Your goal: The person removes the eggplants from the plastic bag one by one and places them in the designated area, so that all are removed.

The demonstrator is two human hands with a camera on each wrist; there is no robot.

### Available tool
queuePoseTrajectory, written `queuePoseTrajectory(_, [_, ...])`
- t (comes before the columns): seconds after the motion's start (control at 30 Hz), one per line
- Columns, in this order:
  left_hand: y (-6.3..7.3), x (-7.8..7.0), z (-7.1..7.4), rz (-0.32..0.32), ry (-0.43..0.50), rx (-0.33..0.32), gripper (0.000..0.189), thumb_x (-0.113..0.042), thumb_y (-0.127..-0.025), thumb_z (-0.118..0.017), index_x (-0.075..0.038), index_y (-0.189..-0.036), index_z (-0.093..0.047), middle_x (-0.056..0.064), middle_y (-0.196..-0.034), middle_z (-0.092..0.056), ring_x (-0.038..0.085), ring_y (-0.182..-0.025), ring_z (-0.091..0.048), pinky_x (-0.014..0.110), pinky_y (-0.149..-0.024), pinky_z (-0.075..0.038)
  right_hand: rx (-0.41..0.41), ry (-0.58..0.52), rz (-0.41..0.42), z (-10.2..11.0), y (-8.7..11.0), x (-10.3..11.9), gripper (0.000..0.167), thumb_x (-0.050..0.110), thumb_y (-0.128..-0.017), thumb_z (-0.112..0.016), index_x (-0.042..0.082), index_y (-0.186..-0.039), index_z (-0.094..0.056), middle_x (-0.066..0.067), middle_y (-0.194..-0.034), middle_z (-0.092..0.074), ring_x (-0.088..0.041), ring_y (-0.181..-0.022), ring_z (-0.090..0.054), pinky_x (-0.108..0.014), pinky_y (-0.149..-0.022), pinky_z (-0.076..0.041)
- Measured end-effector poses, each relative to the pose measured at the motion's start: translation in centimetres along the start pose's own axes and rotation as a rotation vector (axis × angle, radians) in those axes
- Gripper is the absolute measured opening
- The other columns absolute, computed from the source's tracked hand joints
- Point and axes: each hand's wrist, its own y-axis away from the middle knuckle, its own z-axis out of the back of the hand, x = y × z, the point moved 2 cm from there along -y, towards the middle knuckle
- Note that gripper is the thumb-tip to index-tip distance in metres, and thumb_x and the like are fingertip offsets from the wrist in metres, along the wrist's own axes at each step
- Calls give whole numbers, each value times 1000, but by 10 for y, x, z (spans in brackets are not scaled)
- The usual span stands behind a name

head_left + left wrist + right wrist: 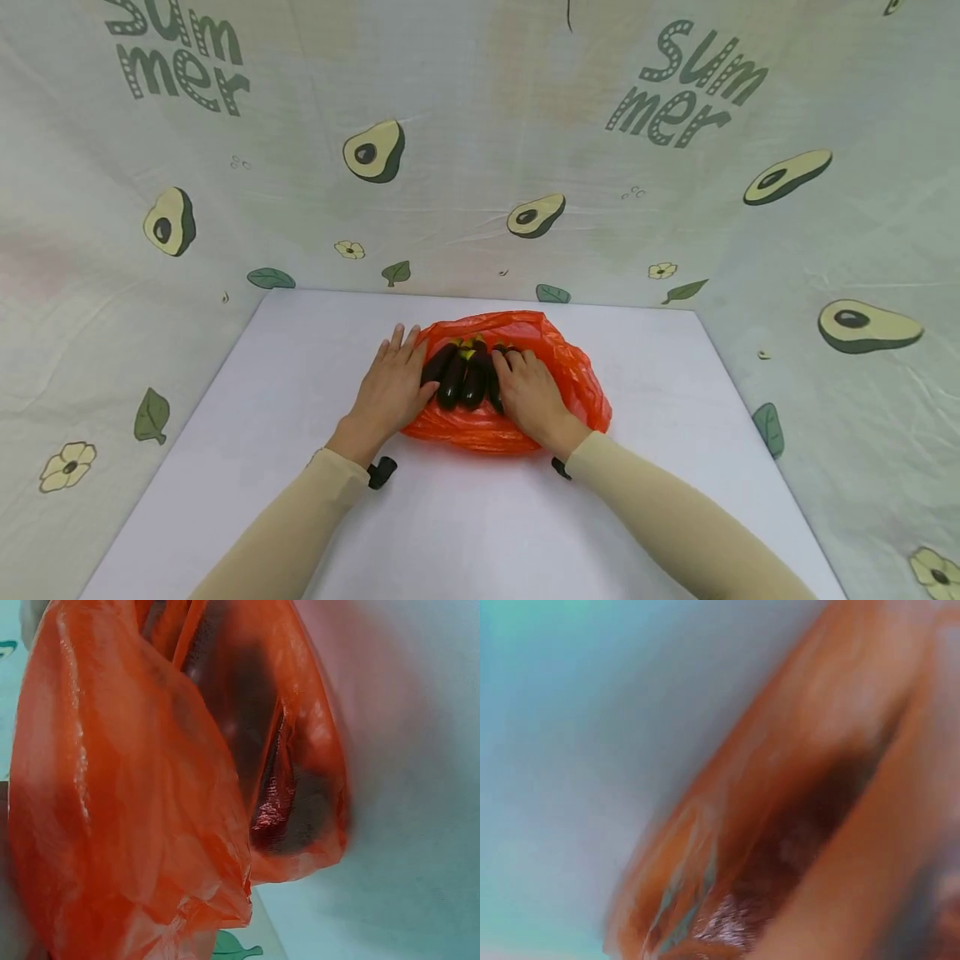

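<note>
Right hand [531,392]: fingers bent down over the right-hand end of the eggplants [473,383]; thumb mostly hidden. Cannot tell whether it grips one or only rests on them; the right wrist view is too blurred to settle this. Left hand [390,379]: spread wide, fingers fairly straight and pointing away from the person along the left edge of the red-orange plastic bag [487,437], thumb angled inward toward the eggplants. No curled grip seen on this side.

Key relation: the eggplants lie side by side between the two hands, to the right of the left hand and to the left of and partly under the right. Long axes of the middle ones run roughly near-to-far, green-yellow stem ends away from the person, rounded dark ends toward them. The leftmost one slants, its far end leaning right. Judged by overlap, the right hand is the nearer to the row.

The bag lies beneath and around the eggplants, crumpled; its loose film spreads widest to the right, beyond the right hand. Left wrist view: dark shapes show through the film.

Further out: white table [652,375] under the bag, beige sleeves [288,525] on both forearms, printed cloth [450,150] behind.
</note>
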Motion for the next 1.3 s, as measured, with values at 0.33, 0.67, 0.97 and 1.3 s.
queuePoseTrajectory(0.33, [1, -4, -4, -13, 10, 9, 80, -38, -101, -71, 4, -160, -38, 23, -170, -31, 42, -162, -19, 58, -130, -23, -14, 33, -73, 0, 3, 8, 53, 35, -93, -81, -2, -126, -64, -19, -106, -64, -33, -91, -59, -42, -75, -59])
queuePoseTrajectory(0.67, [-1, -5, -3, 25, 4, 35, 81, -40, -100, -72, 2, -161, -38, 21, -171, -30, 42, -162, -17, 58, -129, -24, 8, -17, -154, 7, 6, 7, 38, 19, -93, -76, -3, -120, -61, -22, -99, -63, -34, -86, -58, -43, -73, -64])
queuePoseTrajectory(0.97, [-1, -3, -3, 32, 39, 28, 81, -38, -100, -72, 2, -161, -38, 21, -172, -29, 41, -163, -15, 58, -130, -21, 17, -182, -236, 16, 13, 2, 46, 21, -94, -77, -3, -127, -56, -20, -108, -59, -31, -92, -56, -41, -81, -64])
queuePoseTrajectory(1.3, [-1, -3, -2, 17, 33, 8, 81, -37, -99, -73, 4, -160, -39, 23, -171, -30, 43, -162, -17, 58, -130, -22, -35, -402, -313, 31, 15, -11, 56, 23, -98, -76, -1, -140, -48, -21, -122, -62, -33, -105, -67, -50, -94, -62])
